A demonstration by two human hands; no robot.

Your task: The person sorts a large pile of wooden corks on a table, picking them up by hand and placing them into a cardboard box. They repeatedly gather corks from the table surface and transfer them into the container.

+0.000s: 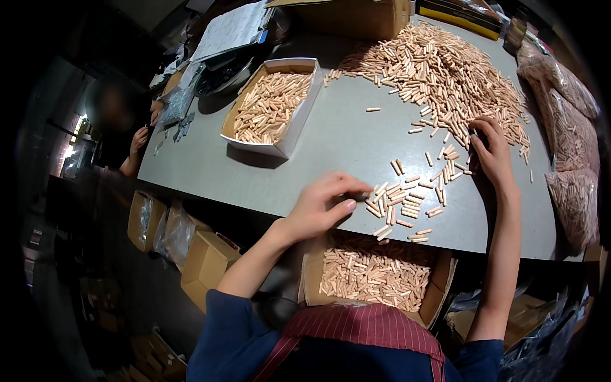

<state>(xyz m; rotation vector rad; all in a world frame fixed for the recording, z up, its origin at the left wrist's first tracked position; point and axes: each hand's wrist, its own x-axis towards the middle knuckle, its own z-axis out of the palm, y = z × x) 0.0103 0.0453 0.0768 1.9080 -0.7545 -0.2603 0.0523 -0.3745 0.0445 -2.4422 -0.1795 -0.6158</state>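
Short wooden dowel pins [439,73] lie in a large heap on the grey table. A loose scatter of dowel pins [410,197] spreads near the front edge. My left hand [321,204] is at the left side of this scatter, its thumb and fingers apart, slightly blurred, with nothing seen between them. At the heap's lower right edge, my right hand [491,153] rests with spread, bent fingers, their tips close to or touching the pins. Below the table edge, before my body, a cardboard box [312,270] holds many more dowel pins.
A white carton [299,130] filled with dowel pins stands on the table at left. Clear bags [573,146] packed with pins line the right side. Papers [229,32] and a cardboard box [350,16] sit at the back. Another person's hand [138,140] shows far left.
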